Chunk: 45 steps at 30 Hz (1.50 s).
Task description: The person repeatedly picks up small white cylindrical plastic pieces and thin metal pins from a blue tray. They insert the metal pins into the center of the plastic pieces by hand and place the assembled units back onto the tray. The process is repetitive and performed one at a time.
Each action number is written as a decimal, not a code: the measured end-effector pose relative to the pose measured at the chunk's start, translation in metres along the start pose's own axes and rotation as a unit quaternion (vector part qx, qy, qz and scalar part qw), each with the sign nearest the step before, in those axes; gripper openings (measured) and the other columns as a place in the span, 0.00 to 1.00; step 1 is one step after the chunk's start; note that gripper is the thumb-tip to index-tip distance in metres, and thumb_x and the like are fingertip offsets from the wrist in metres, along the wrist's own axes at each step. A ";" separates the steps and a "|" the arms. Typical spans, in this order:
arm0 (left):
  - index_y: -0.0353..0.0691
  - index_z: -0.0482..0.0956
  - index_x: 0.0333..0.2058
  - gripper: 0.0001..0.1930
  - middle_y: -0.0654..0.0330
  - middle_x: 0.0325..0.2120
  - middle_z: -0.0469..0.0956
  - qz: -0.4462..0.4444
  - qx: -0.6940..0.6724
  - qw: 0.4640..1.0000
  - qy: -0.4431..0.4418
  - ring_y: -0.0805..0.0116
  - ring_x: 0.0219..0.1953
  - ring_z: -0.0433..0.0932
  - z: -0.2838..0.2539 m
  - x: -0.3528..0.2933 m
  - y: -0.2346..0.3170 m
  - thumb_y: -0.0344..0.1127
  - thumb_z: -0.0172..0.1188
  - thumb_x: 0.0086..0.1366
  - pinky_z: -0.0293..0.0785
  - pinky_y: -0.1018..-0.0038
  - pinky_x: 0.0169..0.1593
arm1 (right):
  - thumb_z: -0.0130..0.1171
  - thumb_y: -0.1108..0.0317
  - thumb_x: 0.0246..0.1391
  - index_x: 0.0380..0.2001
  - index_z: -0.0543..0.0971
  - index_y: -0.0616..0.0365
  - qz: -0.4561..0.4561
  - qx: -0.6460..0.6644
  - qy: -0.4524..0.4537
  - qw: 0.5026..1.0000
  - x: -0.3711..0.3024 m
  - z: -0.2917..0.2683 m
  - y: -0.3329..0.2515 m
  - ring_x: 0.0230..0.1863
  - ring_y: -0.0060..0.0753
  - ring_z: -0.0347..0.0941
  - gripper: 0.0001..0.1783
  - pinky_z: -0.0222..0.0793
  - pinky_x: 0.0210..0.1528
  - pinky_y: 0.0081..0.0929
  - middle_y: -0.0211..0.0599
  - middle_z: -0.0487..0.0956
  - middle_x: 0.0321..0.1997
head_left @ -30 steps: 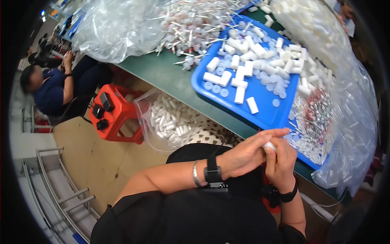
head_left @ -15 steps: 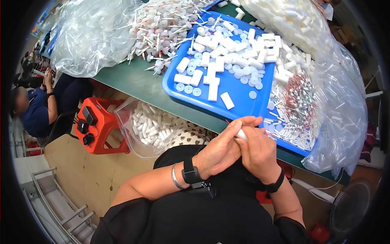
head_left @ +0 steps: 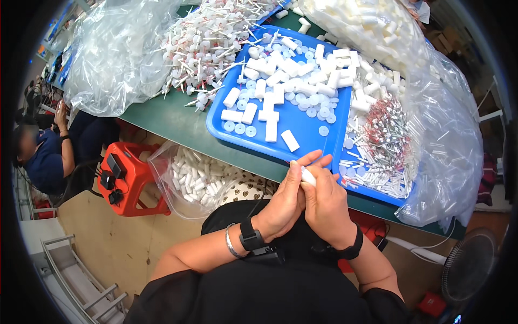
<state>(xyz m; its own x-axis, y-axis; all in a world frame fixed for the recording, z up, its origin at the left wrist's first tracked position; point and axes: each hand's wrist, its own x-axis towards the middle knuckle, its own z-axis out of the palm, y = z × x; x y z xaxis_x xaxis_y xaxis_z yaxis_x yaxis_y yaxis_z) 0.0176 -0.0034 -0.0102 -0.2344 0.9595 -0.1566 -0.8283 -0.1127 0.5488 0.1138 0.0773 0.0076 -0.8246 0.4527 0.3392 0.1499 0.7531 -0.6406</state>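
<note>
Both of my hands meet in front of the near edge of a blue tray [head_left: 310,141]. My right hand [head_left: 330,210] is closed around a short white cylinder [head_left: 308,176], with its end showing between the fingers. Pressed against it is my left hand [head_left: 281,204], its thumb bent in at the cylinder's end and some fingertips reaching out beyond. Whatever the left fingers pinch is hidden. Loose white cylinders [head_left: 290,140] and translucent discs [head_left: 251,131] lie in the tray. Beside them, a second blue tray [head_left: 372,195] carries thin red-and-silver wired parts [head_left: 387,132].
Discs with white stems [head_left: 208,51] are heaped on the green table [head_left: 162,114]. Clear plastic bags [head_left: 116,59] flank the work area. Below, a bag of white pieces [head_left: 197,173] stands by a red stool [head_left: 129,181]. A person [head_left: 48,156] sits at left; a fan [head_left: 468,264] stands right.
My hands have shifted slightly left in the picture and closed more tightly around the white cylinder. Trays and table also appear a little farther left and higher, as the view has moved.
</note>
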 end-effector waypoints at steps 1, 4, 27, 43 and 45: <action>0.43 0.48 0.73 0.36 0.51 0.71 0.57 -0.007 0.012 1.000 0.002 0.53 0.69 0.63 0.000 -0.001 0.001 0.62 0.29 0.77 0.62 0.56 0.71 | 0.56 0.73 0.65 0.53 0.71 0.65 -0.009 -0.014 0.017 1.000 -0.001 0.003 0.000 0.35 0.55 0.79 0.16 0.75 0.33 0.42 0.51 0.78 0.39; 0.42 0.49 0.73 0.36 0.51 0.71 0.58 -0.029 0.043 0.999 0.003 0.55 0.69 0.63 -0.001 -0.005 0.008 0.61 0.29 0.78 0.61 0.56 0.71 | 0.52 0.66 0.70 0.53 0.71 0.65 0.121 0.191 -0.037 0.973 -0.006 -0.001 0.009 0.25 0.38 0.76 0.15 0.70 0.26 0.30 0.45 0.78 0.33; 0.40 0.67 0.27 0.23 0.49 0.30 0.78 0.263 0.235 0.917 0.185 0.58 0.39 0.78 -0.046 -0.045 0.057 0.46 0.35 0.80 0.72 0.61 0.53 | 0.60 0.66 0.61 0.38 0.80 0.61 -0.057 -0.009 -0.071 0.996 0.018 -0.043 -0.004 0.31 0.46 0.80 0.09 0.76 0.32 0.39 0.42 0.82 0.35; 0.36 0.82 0.35 0.08 0.53 0.32 0.82 0.308 0.809 0.482 0.134 0.52 0.39 0.78 -0.066 0.000 0.120 0.29 0.68 0.56 0.72 0.59 0.43 | 0.54 0.76 0.45 0.25 0.71 0.60 -0.088 -0.362 -0.146 0.916 0.023 -0.090 0.085 0.33 0.48 0.73 0.03 0.70 0.36 0.41 0.45 0.70 0.27; 0.40 0.82 0.29 0.04 0.53 0.25 0.79 0.250 0.848 0.457 0.100 0.51 0.36 0.78 -0.078 0.012 0.125 0.33 0.64 0.59 0.73 0.56 0.41 | 0.54 0.78 0.47 0.28 0.71 0.62 -0.094 -0.333 -0.124 0.930 0.022 -0.089 0.084 0.31 0.51 0.72 0.03 0.69 0.34 0.44 0.47 0.70 0.27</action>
<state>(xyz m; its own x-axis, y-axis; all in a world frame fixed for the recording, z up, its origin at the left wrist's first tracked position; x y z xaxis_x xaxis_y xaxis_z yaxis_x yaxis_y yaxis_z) -0.1281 -0.0259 -0.0074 -0.3602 0.8617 0.3573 0.8996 0.2194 0.3777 0.1569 0.1928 0.0222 -0.9586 0.2209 0.1795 0.2265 0.9740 0.0112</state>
